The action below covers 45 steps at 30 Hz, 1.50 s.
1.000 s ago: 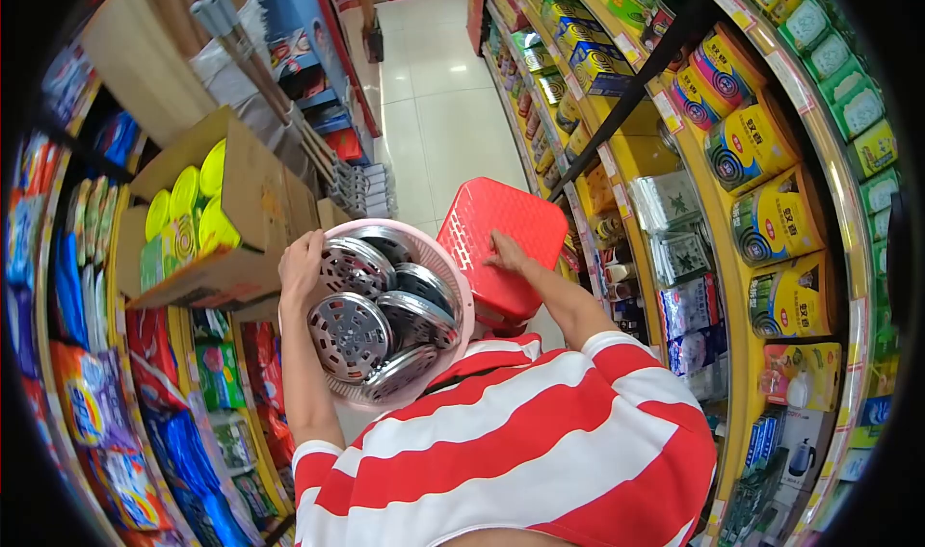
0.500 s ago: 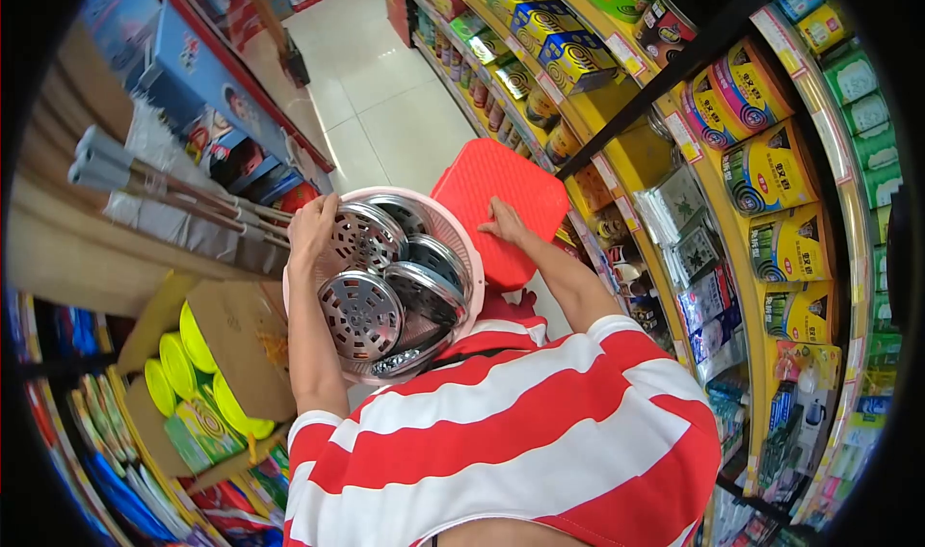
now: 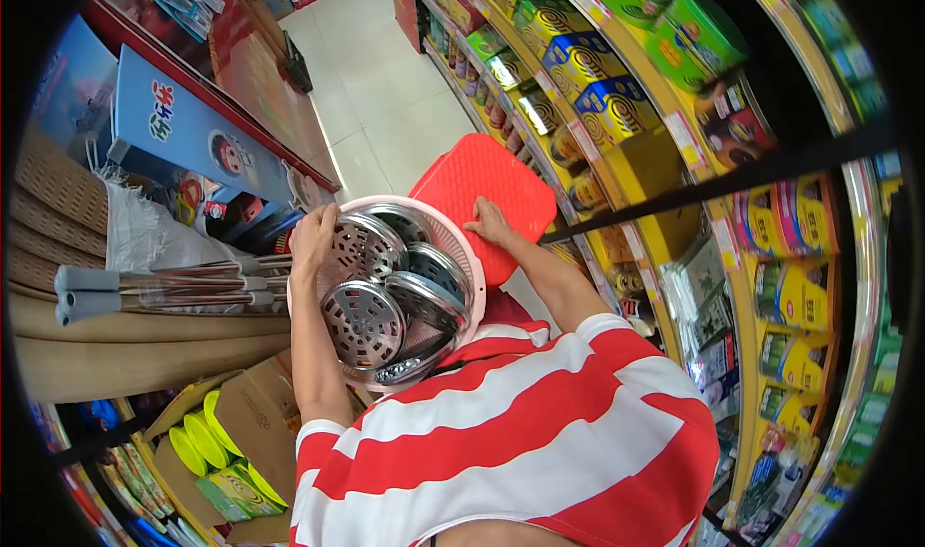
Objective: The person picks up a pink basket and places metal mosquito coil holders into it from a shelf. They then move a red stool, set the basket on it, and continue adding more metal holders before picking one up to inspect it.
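Note:
My left hand (image 3: 313,243) is closed over the far left rim of a pale pink plastic basket (image 3: 473,267), held in front of my body. Inside it lie several round metal pieces with cut-out slots, such as the perforated metal disc (image 3: 361,323) at the left. Just right of the basket is a red plastic stool (image 3: 515,176), its ribbed square top tilted up towards me. My right hand (image 3: 489,221) grips the stool near the middle of its top; the fingertips are partly hidden.
Shelves with yellow boxes (image 3: 795,292) and green packs (image 3: 696,41) line the right. At left, grey-capped poles (image 3: 87,292) jut towards the basket, near a blue box (image 3: 183,128). An open cardboard box (image 3: 260,407) stands lower left. A tiled floor (image 3: 361,94) runs ahead between them.
My view has turned and shifted along the aisle, so the shelves, poles and blue box appear displaced. Basket and stool stay in my hands, the stool slightly further left in view.

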Motion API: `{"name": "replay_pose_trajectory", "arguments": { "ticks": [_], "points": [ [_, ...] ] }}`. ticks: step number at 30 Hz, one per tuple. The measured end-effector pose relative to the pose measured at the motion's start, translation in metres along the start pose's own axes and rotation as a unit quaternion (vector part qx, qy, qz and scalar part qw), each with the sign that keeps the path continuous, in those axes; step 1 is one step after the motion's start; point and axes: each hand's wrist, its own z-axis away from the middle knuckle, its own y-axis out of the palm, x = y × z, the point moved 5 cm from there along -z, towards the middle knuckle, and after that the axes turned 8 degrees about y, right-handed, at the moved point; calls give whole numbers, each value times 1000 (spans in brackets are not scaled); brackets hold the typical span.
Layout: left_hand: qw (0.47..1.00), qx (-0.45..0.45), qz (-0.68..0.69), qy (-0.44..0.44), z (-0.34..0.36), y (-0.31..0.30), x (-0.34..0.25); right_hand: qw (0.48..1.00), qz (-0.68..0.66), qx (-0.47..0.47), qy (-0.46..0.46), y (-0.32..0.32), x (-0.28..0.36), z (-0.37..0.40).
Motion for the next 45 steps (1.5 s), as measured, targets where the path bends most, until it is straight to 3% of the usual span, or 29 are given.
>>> {"name": "replay_pose_trajectory", "arguments": {
  "ticks": [8, 22, 33, 41, 45],
  "points": [
    [999, -8, 6, -31, -65, -26, 48, 1000, 17, 12, -3, 32, 16, -90],
    [997, 70, -7, -18, -210, -25, 116, 994, 44, -16, 97, 117, -51, -209],
    [997, 73, -26, 16, -254, 9, 142, 989, 8, -20, 148, 134, -92, -257],
    [995, 97, -9, 12, -267, 16, 141, 956, 51, 3, 288, 151, -108, -278],
    [995, 59, -32, 79, -269, 17, 137, 945, 38, 28, 324, 136, -111, -275]
  ]
}}
